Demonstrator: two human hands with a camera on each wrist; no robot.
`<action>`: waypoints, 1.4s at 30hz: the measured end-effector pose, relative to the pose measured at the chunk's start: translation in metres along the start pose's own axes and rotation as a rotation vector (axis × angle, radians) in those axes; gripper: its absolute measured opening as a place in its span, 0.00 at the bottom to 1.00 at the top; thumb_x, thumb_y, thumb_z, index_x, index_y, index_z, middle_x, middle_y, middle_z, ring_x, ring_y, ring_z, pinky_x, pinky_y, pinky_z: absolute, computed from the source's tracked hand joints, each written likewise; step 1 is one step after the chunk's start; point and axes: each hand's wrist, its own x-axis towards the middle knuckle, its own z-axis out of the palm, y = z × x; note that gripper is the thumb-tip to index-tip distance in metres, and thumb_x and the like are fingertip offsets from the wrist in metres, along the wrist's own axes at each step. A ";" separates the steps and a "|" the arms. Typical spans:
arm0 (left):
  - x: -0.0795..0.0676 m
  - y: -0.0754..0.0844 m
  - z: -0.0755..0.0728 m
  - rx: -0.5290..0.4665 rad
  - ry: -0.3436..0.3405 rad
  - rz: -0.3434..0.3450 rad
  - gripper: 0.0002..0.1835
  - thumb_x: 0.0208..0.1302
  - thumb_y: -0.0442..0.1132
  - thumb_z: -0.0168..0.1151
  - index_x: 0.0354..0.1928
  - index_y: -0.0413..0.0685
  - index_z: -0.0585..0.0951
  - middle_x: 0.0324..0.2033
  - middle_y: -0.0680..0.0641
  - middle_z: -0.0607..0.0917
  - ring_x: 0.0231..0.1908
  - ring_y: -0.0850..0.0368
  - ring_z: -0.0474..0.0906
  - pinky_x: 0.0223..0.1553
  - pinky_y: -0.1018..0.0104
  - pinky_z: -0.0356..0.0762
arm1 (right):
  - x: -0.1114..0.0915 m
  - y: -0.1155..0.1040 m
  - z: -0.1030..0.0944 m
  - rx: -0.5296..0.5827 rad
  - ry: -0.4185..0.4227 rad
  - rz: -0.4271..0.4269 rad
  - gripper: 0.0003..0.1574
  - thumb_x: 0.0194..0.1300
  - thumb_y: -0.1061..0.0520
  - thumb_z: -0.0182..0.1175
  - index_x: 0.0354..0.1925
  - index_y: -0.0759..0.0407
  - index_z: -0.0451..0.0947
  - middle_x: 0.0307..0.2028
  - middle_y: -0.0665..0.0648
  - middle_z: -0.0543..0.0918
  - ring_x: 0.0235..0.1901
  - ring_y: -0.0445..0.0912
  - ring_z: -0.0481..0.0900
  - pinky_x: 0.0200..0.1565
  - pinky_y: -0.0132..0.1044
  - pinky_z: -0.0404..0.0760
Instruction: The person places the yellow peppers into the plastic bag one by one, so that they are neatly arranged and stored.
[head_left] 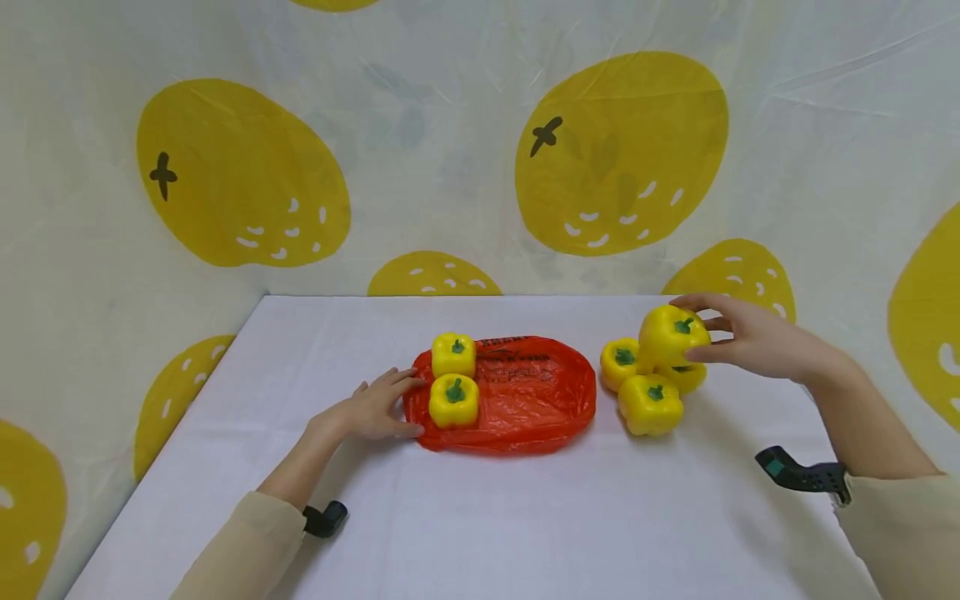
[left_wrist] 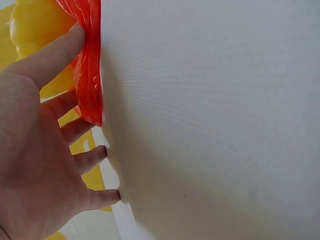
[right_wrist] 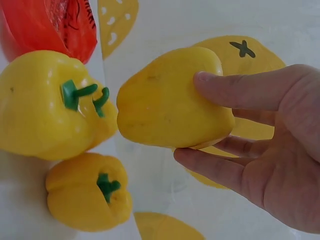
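Observation:
My right hand (head_left: 757, 337) holds a yellow bell pepper (head_left: 670, 335) between thumb and fingers, raised over a group of others. Those on the table are a left pepper (head_left: 620, 364), a front pepper (head_left: 649, 405) and one partly hidden behind (head_left: 687, 377). In the right wrist view the held pepper (right_wrist: 170, 100) is clear of the table. A red plastic bag (head_left: 532, 400) lies flat at the middle, with two peppers, a back one (head_left: 453, 356) and a front one (head_left: 453, 401), on its left part. My left hand (head_left: 375, 406), fingers spread, touches the bag's left edge.
A white-covered table (head_left: 480, 517) carries everything. Behind it hangs a pale curtain (head_left: 435, 150) printed with large yellow fruit. Dark wrist devices sit on the left wrist (head_left: 326, 520) and the right wrist (head_left: 802, 473).

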 end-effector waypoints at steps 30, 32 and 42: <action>-0.002 -0.001 0.004 -0.007 0.020 -0.003 0.45 0.59 0.59 0.72 0.76 0.54 0.68 0.77 0.41 0.60 0.77 0.35 0.46 0.68 0.22 0.40 | 0.077 -0.049 0.069 0.084 -0.064 -0.023 0.42 0.67 0.56 0.69 0.73 0.60 0.64 0.70 0.66 0.67 0.65 0.69 0.68 0.57 0.58 0.81; -0.002 -0.001 0.005 -0.004 0.020 -0.007 0.45 0.59 0.58 0.72 0.76 0.54 0.67 0.77 0.41 0.60 0.77 0.35 0.46 0.68 0.22 0.40 | 0.081 -0.049 0.075 0.086 -0.070 -0.019 0.42 0.66 0.56 0.69 0.73 0.59 0.64 0.70 0.66 0.67 0.66 0.69 0.68 0.57 0.59 0.80; -0.001 -0.001 0.004 -0.004 0.028 -0.007 0.45 0.58 0.58 0.73 0.75 0.55 0.68 0.77 0.42 0.61 0.77 0.36 0.46 0.68 0.22 0.40 | 0.099 -0.058 0.096 0.076 -0.104 -0.106 0.40 0.66 0.58 0.68 0.71 0.63 0.65 0.67 0.66 0.70 0.63 0.66 0.72 0.60 0.59 0.77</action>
